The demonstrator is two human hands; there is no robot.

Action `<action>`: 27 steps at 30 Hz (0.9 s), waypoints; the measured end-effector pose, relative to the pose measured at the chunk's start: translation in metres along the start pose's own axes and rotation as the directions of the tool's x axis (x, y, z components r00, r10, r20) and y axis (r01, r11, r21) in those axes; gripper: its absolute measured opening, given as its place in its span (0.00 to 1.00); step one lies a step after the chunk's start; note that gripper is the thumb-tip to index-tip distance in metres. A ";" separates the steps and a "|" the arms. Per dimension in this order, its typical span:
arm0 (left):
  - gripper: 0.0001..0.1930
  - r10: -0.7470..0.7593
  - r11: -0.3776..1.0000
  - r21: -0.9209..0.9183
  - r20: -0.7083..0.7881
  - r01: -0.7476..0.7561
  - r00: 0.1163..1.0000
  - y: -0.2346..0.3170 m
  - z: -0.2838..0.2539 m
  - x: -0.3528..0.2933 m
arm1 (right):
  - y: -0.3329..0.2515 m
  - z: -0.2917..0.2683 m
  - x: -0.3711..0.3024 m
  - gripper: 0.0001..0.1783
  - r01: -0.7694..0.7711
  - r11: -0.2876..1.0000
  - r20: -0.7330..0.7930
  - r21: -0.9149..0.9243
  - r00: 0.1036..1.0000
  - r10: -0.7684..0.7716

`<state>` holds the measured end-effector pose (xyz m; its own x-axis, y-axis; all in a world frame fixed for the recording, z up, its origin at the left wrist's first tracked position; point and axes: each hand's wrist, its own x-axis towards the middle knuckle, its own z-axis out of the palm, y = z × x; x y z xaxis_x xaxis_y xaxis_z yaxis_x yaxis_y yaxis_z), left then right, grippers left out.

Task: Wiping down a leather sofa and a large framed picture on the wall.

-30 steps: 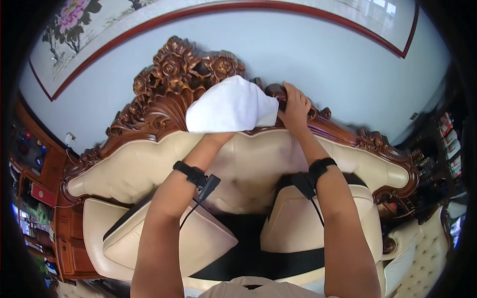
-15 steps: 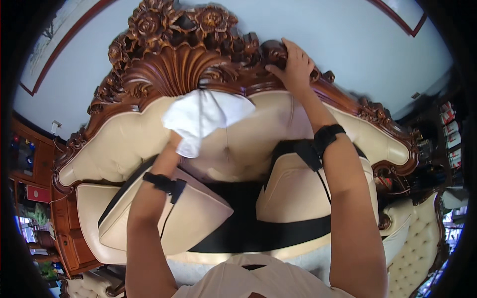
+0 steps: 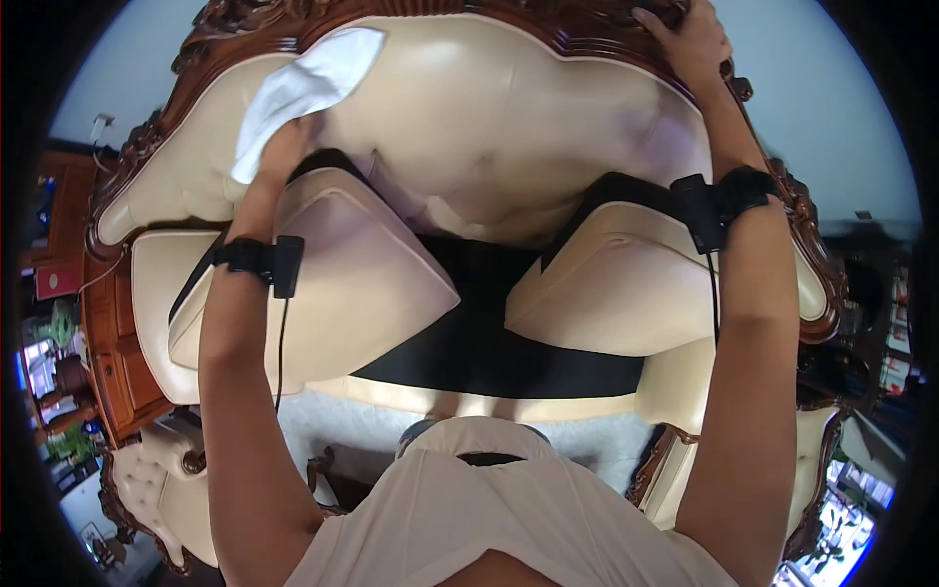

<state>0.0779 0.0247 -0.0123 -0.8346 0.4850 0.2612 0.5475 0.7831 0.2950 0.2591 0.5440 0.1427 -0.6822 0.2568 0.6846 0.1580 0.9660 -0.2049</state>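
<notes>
My left hand (image 3: 286, 147) grips a white cloth (image 3: 303, 88) and presses it against the cream leather backrest (image 3: 509, 108) of a sofa, at its upper left. My right hand (image 3: 690, 44) rests on the carved dark wooden top rail (image 3: 587, 24) of the sofa at the upper right, fingers curled over the edge. Both wrists wear black bands with a small device and cable. Two cream cushions (image 3: 362, 274) (image 3: 606, 284) are tipped up on the black seat base (image 3: 489, 333) between my arms.
A wooden side cabinet (image 3: 108, 333) stands left of the sofa. Tufted cream armchairs with carved wood frames sit at the lower left (image 3: 147, 479) and lower right (image 3: 831, 440). The wall behind is pale blue-grey.
My left hand has carried the cloth down from the carved crest and leftward onto the leather backrest. The view has tilted down. My right hand stays on the top rail.
</notes>
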 end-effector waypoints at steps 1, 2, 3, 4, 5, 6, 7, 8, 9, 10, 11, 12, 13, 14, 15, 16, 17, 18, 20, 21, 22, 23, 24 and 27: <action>0.26 0.017 0.997 -0.079 -0.003 -0.017 1.000 0.031 0.004 -0.007 | 0.003 0.003 -0.003 0.48 0.007 1.000 0.010 -0.001 1.000 -0.007; 0.27 0.088 0.996 -0.032 0.107 -0.085 0.990 0.059 -0.022 -0.011 | 0.001 -0.012 0.003 0.48 0.000 1.000 -0.002 -0.027 1.000 0.000; 0.28 0.034 0.999 -0.009 0.234 -0.032 0.972 0.078 -0.040 -0.023 | -0.001 -0.014 0.003 0.48 -0.008 0.999 0.003 -0.044 1.000 0.008; 0.27 -0.027 0.999 0.047 0.430 0.007 0.903 0.086 -0.053 -0.032 | 0.008 -0.005 0.004 0.40 0.014 0.996 -0.050 -0.092 0.999 -0.019; 0.26 -0.095 0.994 0.108 0.601 0.037 0.794 0.090 -0.067 -0.040 | 0.018 0.002 0.006 0.40 0.029 0.997 -0.061 -0.073 0.998 -0.033; 0.25 -0.051 0.998 0.008 0.599 0.058 0.799 0.085 -0.071 -0.057 | 0.029 0.011 0.013 0.43 0.079 0.996 -0.086 -0.045 0.993 -0.082; 0.24 -0.007 0.993 -0.089 0.590 0.073 0.808 0.078 -0.075 -0.075 | 0.032 0.020 0.019 0.47 0.128 0.992 -0.118 -0.017 0.985 -0.130; 0.22 -0.027 0.975 -0.166 0.569 0.147 0.822 0.091 -0.088 -0.092 | 0.028 0.022 0.018 0.48 0.150 0.988 -0.127 -0.031 0.980 -0.153; 0.20 -0.046 0.947 -0.244 0.536 0.207 0.843 0.109 -0.105 -0.111 | 0.030 0.022 0.017 0.49 0.182 0.983 -0.124 0.000 0.976 -0.181; 0.18 -0.014 0.863 -0.448 0.440 0.233 0.898 0.106 -0.115 -0.137 | 0.018 0.023 0.012 0.48 0.129 0.991 -0.108 -0.037 0.985 -0.132; 0.16 0.021 0.734 -0.647 0.325 0.206 0.946 0.101 -0.110 -0.160 | 0.021 0.019 0.014 0.47 0.116 0.993 -0.075 -0.033 0.990 -0.118; 0.15 -0.011 0.710 -0.649 0.375 0.272 0.927 0.094 -0.111 -0.177 | 0.021 0.014 0.016 0.46 0.101 0.994 -0.065 -0.045 0.992 -0.104; 0.14 -0.025 0.676 -0.658 0.429 0.331 0.903 0.093 -0.116 -0.189 | 0.035 0.003 0.021 0.47 0.073 0.997 0.032 -0.026 0.997 -0.072; 0.14 -0.047 0.670 -0.659 0.421 0.341 0.906 0.105 -0.127 -0.202 | 0.042 -0.008 0.023 0.48 0.039 0.999 0.134 -0.014 0.990 -0.037; 0.15 -0.078 0.667 -0.655 0.414 0.357 0.907 0.117 -0.141 -0.221 | 0.029 -0.014 0.016 0.50 -0.022 0.994 0.174 -0.110 0.984 0.041; 0.15 -0.120 0.714 -0.604 0.394 0.355 0.911 0.117 -0.157 -0.246 | 0.006 -0.019 0.007 0.51 -0.080 0.978 0.201 -0.194 0.972 0.120; 0.15 -0.133 0.756 -0.564 0.364 0.332 0.922 0.117 -0.167 -0.262 | -0.012 -0.020 -0.002 0.54 -0.115 0.943 0.180 -0.312 0.967 0.178; 0.15 -0.189 0.772 -0.527 0.343 0.355 0.920 0.118 -0.174 -0.281 | -0.041 -0.018 -0.021 0.49 -0.101 0.967 0.073 -0.234 0.990 0.121; 0.14 -0.246 0.783 -0.499 0.302 0.372 0.921 0.133 -0.181 -0.306 | -0.073 -0.014 -0.070 0.39 0.047 0.998 -0.032 -0.036 0.998 -0.048; 0.15 -0.223 0.784 -0.514 0.291 0.349 0.930 0.149 -0.178 -0.303 | -0.049 -0.003 -0.099 0.45 0.287 0.946 -0.115 0.151 0.956 -0.271; 0.15 -0.290 0.747 -0.533 0.275 0.397 0.917 0.144 -0.185 -0.332 | -0.118 -0.003 -0.148 0.44 -0.053 0.925 0.332 0.376 0.940 -0.081; 0.15 -0.354 0.700 -0.563 0.260 0.439 0.898 0.142 -0.193 -0.360 | -0.185 -0.032 -0.186 0.44 -0.147 0.869 0.554 0.473 0.816 -0.164; 0.15 -0.258 0.721 -0.592 0.253 0.360 0.933 0.164 -0.187 -0.341 | -0.144 -0.002 -0.233 0.44 -0.170 0.729 0.542 0.663 0.781 -0.310; 0.15 -0.366 0.574 -0.653 0.336 0.495 0.868 0.183 -0.198 -0.365 | -0.237 -0.059 -0.323 0.51 -0.557 0.438 0.643 0.706 0.244 -0.726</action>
<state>0.4952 -0.0863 0.1283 -0.9454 0.2649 -0.1901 -0.0587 0.4354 0.8983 0.4846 0.2339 0.0116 -0.7405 -0.6585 -0.1340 -0.0547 0.2578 -0.9647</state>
